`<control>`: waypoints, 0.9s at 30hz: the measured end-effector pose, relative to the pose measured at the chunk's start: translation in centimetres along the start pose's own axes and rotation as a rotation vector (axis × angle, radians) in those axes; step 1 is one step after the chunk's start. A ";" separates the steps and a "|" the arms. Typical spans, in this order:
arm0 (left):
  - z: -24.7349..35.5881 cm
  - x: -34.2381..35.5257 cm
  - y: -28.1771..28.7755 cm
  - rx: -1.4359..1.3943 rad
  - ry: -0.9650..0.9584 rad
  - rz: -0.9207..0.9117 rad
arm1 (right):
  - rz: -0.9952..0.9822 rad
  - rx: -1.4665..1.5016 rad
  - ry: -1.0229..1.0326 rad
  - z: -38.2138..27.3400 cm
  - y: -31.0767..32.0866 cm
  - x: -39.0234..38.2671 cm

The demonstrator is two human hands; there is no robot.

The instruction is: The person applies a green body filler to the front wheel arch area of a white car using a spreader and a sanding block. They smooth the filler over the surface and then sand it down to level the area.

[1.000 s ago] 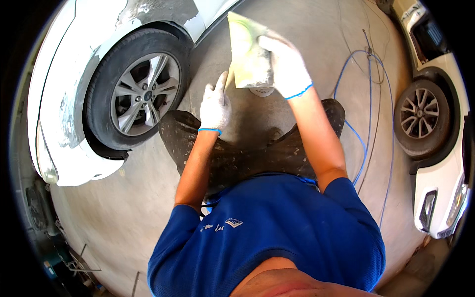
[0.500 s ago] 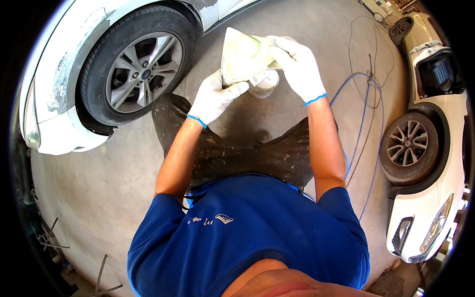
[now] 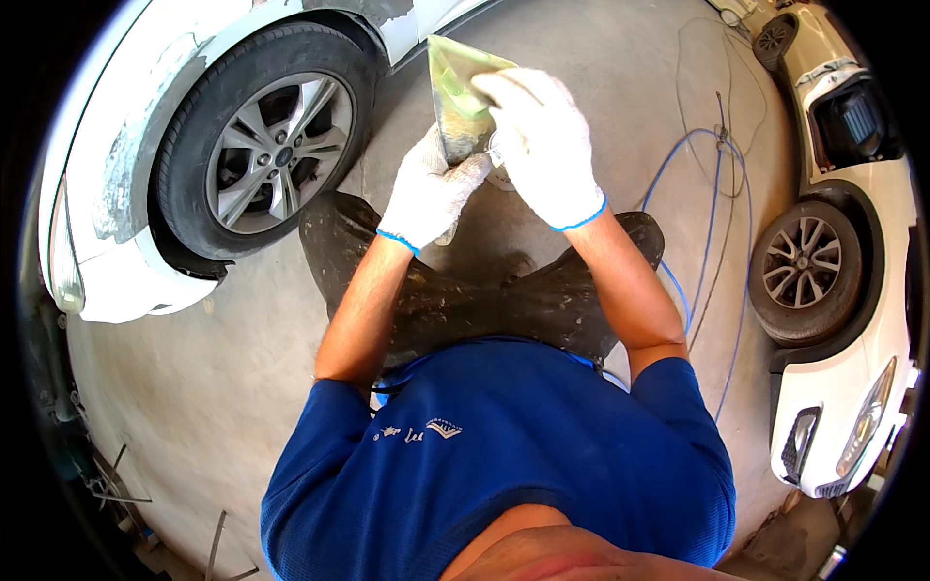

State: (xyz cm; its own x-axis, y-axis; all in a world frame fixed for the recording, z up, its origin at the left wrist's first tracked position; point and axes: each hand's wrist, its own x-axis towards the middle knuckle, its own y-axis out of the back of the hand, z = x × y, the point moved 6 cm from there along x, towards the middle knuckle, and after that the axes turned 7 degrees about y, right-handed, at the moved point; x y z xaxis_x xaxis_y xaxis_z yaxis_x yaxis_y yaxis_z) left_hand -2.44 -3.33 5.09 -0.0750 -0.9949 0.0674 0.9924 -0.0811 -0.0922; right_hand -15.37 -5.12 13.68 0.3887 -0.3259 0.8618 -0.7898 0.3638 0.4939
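Sandpaper [image 3: 455, 92], a green folded sheet, was gripped in your gloved left hand [image 3: 429, 189]; your right hand [image 3: 542, 140] pinched its edge.

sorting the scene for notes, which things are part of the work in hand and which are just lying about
In hand: left hand, right hand, green sheet, small tub under them.

Lying about: blue hose, car wheel, second car, rods.

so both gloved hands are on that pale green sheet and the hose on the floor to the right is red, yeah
Not quite: the hose is blue, not red, as the head view shows. The rest holds: the left hand and right hand, both gloved, are on the pale green sheet.
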 end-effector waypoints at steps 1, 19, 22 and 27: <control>0.0 0.1 0.2 0.003 -0.019 0.010 | -0.023 0.040 0.000 0.0 0.2 0.1; 2.0 0.7 1.5 0.518 -0.354 0.300 | 0.346 1.078 -1.040 9.5 -1.7 -6.5; 2.4 1.7 1.5 0.895 -0.510 0.408 | 0.235 1.436 -1.360 5.8 -5.3 -8.1; -0.5 1.6 1.0 1.049 -0.499 0.411 | 0.218 1.601 -1.227 6.1 -5.0 -7.1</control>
State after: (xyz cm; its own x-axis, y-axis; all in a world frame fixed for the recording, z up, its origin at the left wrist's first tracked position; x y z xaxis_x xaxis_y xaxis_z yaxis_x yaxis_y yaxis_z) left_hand -1.59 -5.04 4.64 0.0778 -0.7848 0.6149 0.5487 0.5487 0.6308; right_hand -17.03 -9.91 4.36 0.3296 -0.9438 0.0234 -0.6635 -0.2492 -0.7055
